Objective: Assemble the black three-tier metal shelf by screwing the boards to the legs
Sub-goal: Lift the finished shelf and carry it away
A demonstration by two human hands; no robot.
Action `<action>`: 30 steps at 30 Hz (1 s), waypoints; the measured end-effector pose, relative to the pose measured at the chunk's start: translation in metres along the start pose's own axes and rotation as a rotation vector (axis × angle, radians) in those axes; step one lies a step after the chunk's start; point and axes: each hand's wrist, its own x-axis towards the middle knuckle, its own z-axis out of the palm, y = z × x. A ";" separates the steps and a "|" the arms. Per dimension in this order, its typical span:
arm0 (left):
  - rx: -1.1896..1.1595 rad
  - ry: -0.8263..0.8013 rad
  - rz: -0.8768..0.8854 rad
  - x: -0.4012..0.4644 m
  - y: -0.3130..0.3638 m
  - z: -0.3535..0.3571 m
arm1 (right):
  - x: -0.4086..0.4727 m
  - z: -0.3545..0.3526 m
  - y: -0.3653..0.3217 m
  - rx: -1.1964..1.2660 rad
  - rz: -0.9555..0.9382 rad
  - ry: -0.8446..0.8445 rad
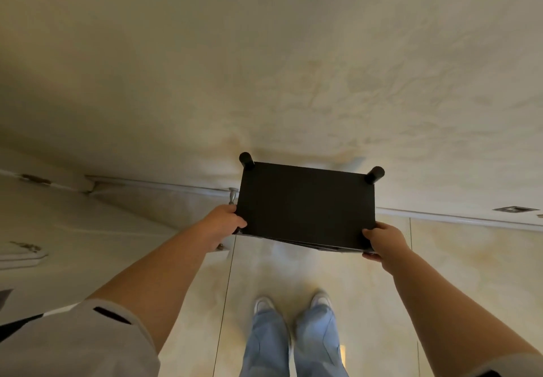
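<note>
Black shelf (pixel 307 205) held up in the air in front of the person, seen from straight above so only the top board shows as a dark rectangle; lower tiers mostly hidden under it, just thin board edges peeking out along the near edge. Two round leg ends (pixel 246 159) stick out at the far corners, left one and right one (pixel 375 174); near corner legs covered by the hands. Left hand (pixel 224 224) clamped on the near-left corner, fingers curled over the board's left edge, thumb side under, not visible. Right hand (pixel 382 243) gripping the near-right corner, thumb lying on top of the board, fingers wrapped under the near edge, tips hidden. Both forearms bare, a white sleeve (pixel 88 341) cut off at lower left. Below the shelf, pale marbled tile floor (pixel 323 83), light jeans (pixel 293 344) and white shoes (pixel 293 303) standing on it. A metal doorstop-like piece (pixel 232 195) just beside the shelf's left edge, hard to make out. Screws not discernible. Shelf height above the floor cannot be judged.
</note>
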 end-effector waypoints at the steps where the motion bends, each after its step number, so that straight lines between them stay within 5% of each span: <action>1: -0.009 0.005 -0.006 0.007 -0.004 -0.002 | 0.004 0.006 0.000 -0.007 -0.005 0.001; 30: -0.106 0.229 -0.016 0.066 -0.054 -0.072 | 0.015 0.117 -0.025 -0.083 -0.146 -0.035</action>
